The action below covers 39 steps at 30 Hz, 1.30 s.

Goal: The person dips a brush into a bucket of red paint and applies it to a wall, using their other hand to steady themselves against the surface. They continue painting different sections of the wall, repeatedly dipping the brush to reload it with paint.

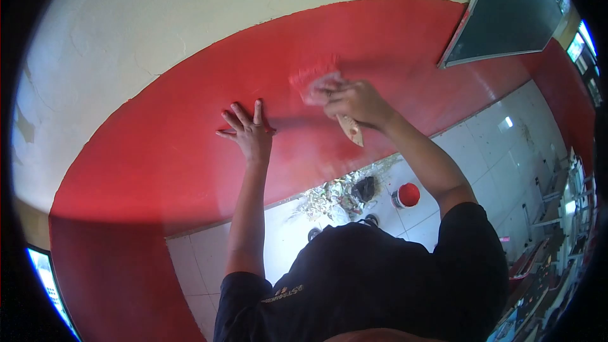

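Note:
My right hand (358,102) is closed around a paintbrush (350,128) with a pale wooden handle. Its wide head is covered in red paint and is blurred against the red part of the wall (190,107). My left hand (251,132) lies on the same red wall to the left of the brush, fingers spread and holding nothing. On the floor below the wall stands a small bucket (397,200) with red paint in it. Above the red band, the wall is cream coloured, with an uneven border between the two.
A pile of litter (332,199) with a black plastic bag (363,189) lies on the white tiled floor (487,139) near my feet. A dark green board (506,16) hangs at the upper right. Stacked furniture (557,240) stands on the right.

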Motion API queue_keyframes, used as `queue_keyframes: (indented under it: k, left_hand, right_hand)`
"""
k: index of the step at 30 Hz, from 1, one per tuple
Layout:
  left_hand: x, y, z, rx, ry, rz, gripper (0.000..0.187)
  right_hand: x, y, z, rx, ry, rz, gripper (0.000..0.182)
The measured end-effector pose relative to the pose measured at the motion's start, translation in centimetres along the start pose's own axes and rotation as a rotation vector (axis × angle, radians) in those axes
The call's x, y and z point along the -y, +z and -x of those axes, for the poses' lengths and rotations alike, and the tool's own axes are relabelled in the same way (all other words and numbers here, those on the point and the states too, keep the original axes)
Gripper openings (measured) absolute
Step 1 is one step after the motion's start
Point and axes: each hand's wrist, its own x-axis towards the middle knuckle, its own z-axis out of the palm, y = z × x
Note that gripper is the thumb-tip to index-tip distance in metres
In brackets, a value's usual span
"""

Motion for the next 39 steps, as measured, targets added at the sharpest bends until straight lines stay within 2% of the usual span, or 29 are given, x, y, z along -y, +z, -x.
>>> queue_keyframes:
  k: [1, 2, 6, 8, 9, 11, 15, 17, 18, 19, 20, 21, 23, 24, 26, 27, 28, 29, 30, 32, 33, 35, 36, 38, 39]
  left_hand:
    - [0.0, -0.1, 0.1, 0.002, -0.001, -0.002, 0.141]
    - [0.0, -0.2, 0.0, 0.019, -0.008, 0.001, 0.141]
    - [-0.1, -0.2, -0.1, 0.035, -0.023, 0.003, 0.137]
    - [0.0, -0.1, -0.2, 0.041, -0.024, 0.005, 0.136]
    - [0.0, -0.2, -0.1, 0.051, -0.021, 0.008, 0.135]
    - [0.0, -0.1, -0.1, 0.058, -0.028, 0.010, 0.134]
    - [0.1, -0.5, -0.1, 0.097, -0.023, 0.015, 0.127]
    - [-0.2, -1.0, -0.3, 0.123, -0.040, 0.008, 0.124]
    - [-0.2, -1.0, -0.3, 0.148, -0.049, 0.002, 0.120]
    - [-0.1, -0.8, -0.2, 0.145, -0.044, 0.004, 0.120]
    - [0.0, -0.6, 0.0, 0.109, -0.029, 0.022, 0.118]
    - [0.1, -0.2, 0.0, 0.075, -0.017, 0.039, 0.117]
    - [-0.1, -0.7, -0.2, 0.117, -0.030, 0.019, 0.116]
    - [-0.2, -0.9, -0.3, 0.160, -0.042, -0.002, 0.115]
    - [-0.2, -1.2, -0.5, 0.177, -0.045, -0.010, 0.114]
    - [-0.2, -1.3, -0.4, 0.196, -0.048, -0.017, 0.113]
    - [-0.1, -1.1, -0.2, 0.199, -0.046, -0.016, 0.113]
    - [0.0, -0.9, 0.0, 0.159, -0.038, 0.009, 0.113]
    - [0.0, -0.8, -0.2, 0.114, -0.033, 0.035, 0.113]
    - [-0.1, -1.0, -0.4, 0.125, -0.039, 0.034, 0.115]
    - [0.0, -0.9, -0.3, 0.141, -0.037, 0.030, 0.118]
    - [0.2, -0.4, -0.1, 0.112, -0.022, 0.038, 0.120]
    - [0.3, -0.1, 0.0, 0.086, -0.011, 0.047, 0.122]
    - [0.3, 0.0, 0.0, 0.063, -0.003, 0.050, 0.125]
    - [0.3, 0.0, 0.0, 0.035, 0.000, 0.050, 0.128]
  right_hand:
    - [0.5, 0.4, 0.3, 0.141, 0.043, -0.107, 0.019]
    - [0.5, 0.7, 0.2, 0.110, -0.015, -0.189, 0.021]
    - [-0.5, -2.5, -2.9, 0.093, 0.041, -0.431, 0.025]
    - [0.8, -4.4, -4.5, -0.321, -0.134, 0.091, 0.023]
    - [0.9, -4.0, -4.7, -0.319, -0.138, 0.086, 0.023]
    - [1.2, -2.8, -4.4, -0.414, -0.192, 0.323, 0.009]
    - [0.9, 2.5, -1.6, -0.248, -0.113, 0.191, 0.015]
    - [1.8, 3.3, -0.3, 0.089, 0.085, -0.122, 0.020]
    - [1.7, 2.9, -0.2, 0.089, 0.089, -0.121, 0.020]
    - [1.2, 2.3, -0.4, 0.080, 0.060, -0.250, 0.021]
    - [0.5, 1.7, -0.7, 0.071, 0.029, -0.379, 0.024]
    - [0.0, 0.3, -1.4, 0.070, 0.029, -0.376, 0.024]
    - [-0.5, -3.2, -3.3, -0.308, -0.037, -0.326, 0.028]
    - [0.1, -4.3, -3.7, -0.306, -0.036, -0.328, 0.028]
    - [1.2, -5.4, -4.2, -0.516, -0.074, 0.300, 0.029]
    - [0.9, -4.5, -4.0, -0.514, -0.073, 0.299, 0.029]
    - [0.4, -2.6, -3.4, -0.425, -0.070, 0.338, 0.028]
    - [-0.1, -0.8, -2.7, -0.337, -0.066, 0.378, 0.028]
    - [-0.2, 0.9, -1.8, -0.338, -0.067, 0.382, 0.028]
    - [0.1, 3.1, 0.0, -0.137, -0.028, 0.087, 0.029]
    - [0.4, 2.8, 0.0, -0.136, -0.028, 0.086, 0.029]
    - [0.6, 1.8, -0.2, -0.100, 0.034, -0.180, 0.030]
    - [0.7, 0.2, -0.9, -0.102, 0.039, -0.177, 0.030]
    - [0.6, -3.2, -2.9, -0.413, -0.102, 0.063, 0.017]
    - [0.3, -3.5, -3.1, -0.410, -0.089, 0.063, 0.017]
